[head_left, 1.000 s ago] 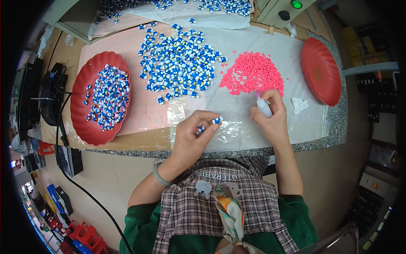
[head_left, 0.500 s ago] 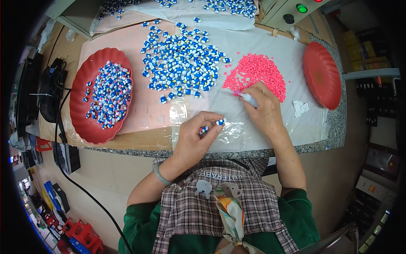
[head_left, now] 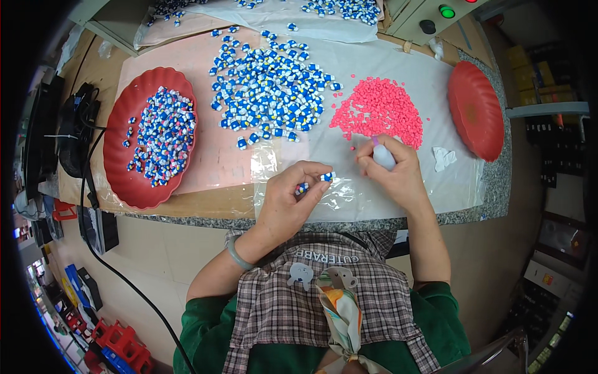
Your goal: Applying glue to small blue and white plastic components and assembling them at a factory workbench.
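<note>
Between the thumb and forefinger of my left hand is a small blue-and-white figurine. A second figurine, with some pink on it, sits in the curl of the same hand. My right hand is wrapped round a small white squeeze bottle with a purple part near its tip. The bottle is at the near edge of a heap of tiny pink pieces, and its very tip is hard to make out. Beyond my left hand spreads a large pile of blue-and-white figurines.
On the left a red scalloped tray holds many figurines, some with pink. Another red tray lies at the right, near a crumpled white tissue. A grey machine with coloured buttons stands at the back. Plastic sheeting covers the table.
My right hand has drawn back toward me and turned, so the bottle now points away from me instead of left. My left hand stays almost still with its figurines.
</note>
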A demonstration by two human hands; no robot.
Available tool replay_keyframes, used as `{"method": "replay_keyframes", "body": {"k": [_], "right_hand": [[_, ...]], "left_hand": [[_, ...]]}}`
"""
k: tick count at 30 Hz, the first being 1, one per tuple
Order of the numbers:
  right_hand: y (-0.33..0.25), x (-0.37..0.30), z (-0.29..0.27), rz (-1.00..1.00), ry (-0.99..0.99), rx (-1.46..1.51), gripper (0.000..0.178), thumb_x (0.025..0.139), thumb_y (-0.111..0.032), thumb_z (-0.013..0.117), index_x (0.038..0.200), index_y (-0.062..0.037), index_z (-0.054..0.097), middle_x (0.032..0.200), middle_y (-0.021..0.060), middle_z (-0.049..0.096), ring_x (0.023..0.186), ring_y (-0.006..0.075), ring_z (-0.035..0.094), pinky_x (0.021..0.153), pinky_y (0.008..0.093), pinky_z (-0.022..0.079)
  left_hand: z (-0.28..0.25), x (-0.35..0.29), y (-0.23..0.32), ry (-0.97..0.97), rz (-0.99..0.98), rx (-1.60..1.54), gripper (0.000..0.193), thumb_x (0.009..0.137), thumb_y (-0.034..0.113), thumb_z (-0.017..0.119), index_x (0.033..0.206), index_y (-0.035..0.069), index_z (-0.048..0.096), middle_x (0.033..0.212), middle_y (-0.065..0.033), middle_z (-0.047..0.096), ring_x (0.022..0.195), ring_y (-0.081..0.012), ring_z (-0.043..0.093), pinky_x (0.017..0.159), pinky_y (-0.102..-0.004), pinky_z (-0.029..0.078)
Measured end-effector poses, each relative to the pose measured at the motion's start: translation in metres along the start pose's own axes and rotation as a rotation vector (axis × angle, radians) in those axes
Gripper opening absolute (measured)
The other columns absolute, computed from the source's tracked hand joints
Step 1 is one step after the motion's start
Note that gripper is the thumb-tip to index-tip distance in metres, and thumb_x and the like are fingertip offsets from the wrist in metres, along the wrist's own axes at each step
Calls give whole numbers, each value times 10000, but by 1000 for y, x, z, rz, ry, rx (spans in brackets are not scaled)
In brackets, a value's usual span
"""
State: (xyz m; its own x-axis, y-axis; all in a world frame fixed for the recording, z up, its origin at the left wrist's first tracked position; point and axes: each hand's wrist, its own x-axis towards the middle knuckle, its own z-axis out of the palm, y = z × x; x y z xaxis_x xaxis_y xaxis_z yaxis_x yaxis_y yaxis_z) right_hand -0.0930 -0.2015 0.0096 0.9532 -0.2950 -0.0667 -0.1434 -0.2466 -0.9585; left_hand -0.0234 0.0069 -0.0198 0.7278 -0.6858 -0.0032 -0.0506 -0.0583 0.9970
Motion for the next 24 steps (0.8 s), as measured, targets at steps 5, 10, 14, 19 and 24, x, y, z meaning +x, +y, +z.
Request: {"method": "replay_keyframes", "body": {"k": [5,10,14,19,24], "right_hand": [[-7,-16,11,151,-93,338,33,861,1,648,886,19,637,793,54,633,646,95,583,588,237,480],[-4,-22,17,166,-98,378,70,863,9,651,930,30,655,793,66,646,668,111,616,606,246,504],[-6,-25,20,174,-96,324,86,861,16,651,945,31,663,804,67,653,688,114,628,618,252,513],[-10,-24,25,151,-78,221,146,851,37,649,991,18,612,811,48,644,684,87,611,603,225,497],[-11,-24,24,184,-101,202,228,837,44,657,1035,-2,553,810,34,636,660,63,575,576,215,476]], "left_hand": [[-1,1,4,6,27,52,217,876,-1,654,1092,-10,634,756,8,592,674,-26,490,607,-180,403],[1,2,4,6,35,58,228,866,13,666,1093,9,648,770,4,588,681,-44,493,615,-197,416],[1,1,5,5,66,96,236,852,16,677,1087,26,661,786,-15,595,683,-66,503,623,-217,426],[3,2,6,10,116,140,241,833,11,687,1072,40,676,804,-39,612,674,-98,515,619,-236,430],[5,2,7,-3,133,152,247,829,2,683,1073,43,680,845,-58,640,669,-123,528,616,-253,439]]}}
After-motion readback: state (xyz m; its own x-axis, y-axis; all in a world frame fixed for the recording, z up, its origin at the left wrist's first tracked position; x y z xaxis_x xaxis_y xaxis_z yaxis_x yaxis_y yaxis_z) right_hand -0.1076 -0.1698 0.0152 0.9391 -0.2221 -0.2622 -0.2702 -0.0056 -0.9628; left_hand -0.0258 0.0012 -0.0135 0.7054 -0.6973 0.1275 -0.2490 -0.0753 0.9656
